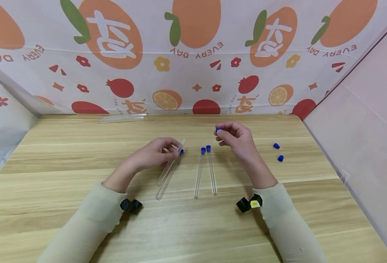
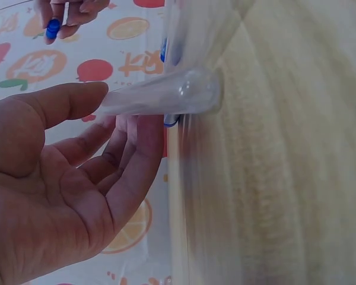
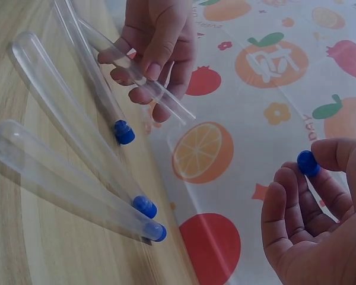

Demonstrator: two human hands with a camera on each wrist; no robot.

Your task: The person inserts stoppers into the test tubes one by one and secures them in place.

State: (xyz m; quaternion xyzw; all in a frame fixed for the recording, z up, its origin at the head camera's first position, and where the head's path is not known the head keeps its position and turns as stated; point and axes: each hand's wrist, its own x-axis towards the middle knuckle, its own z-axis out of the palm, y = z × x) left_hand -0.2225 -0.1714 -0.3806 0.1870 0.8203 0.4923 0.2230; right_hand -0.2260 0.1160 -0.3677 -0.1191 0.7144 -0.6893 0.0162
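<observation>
Clear, slender, round-ended tube (image 1: pixel 165 171), uncapped, sits just left of the centre pair of blue-capped clear tubes (image 1: pixel 199 175) in the head view, pinched by the left hand (image 1: pixel 155 151). Beyond the pair and to its right, the right hand (image 1: pixel 236 137) pinches a small blue cylindrical cap (image 1: pixel 218 129); loosened fingertips could let it drop and roll. On the fruit-patterned white cloth (image 1: pixel 187 78) behind the pair, "EVERY DAY" can be read; a yellow label (image 1: pixel 255 204) nearer than the pair, to its right, is too small to read.

In the left wrist view, thumb and fingers hold the tube; its smooth wall could slip or twist if pushed endwise. No writing shows on it.

In the right wrist view, the tube's mouth juts past the fingers; a careless swing could knock another blue-capped clear tube (image 3: pixel 98 77) into the pair.
</observation>
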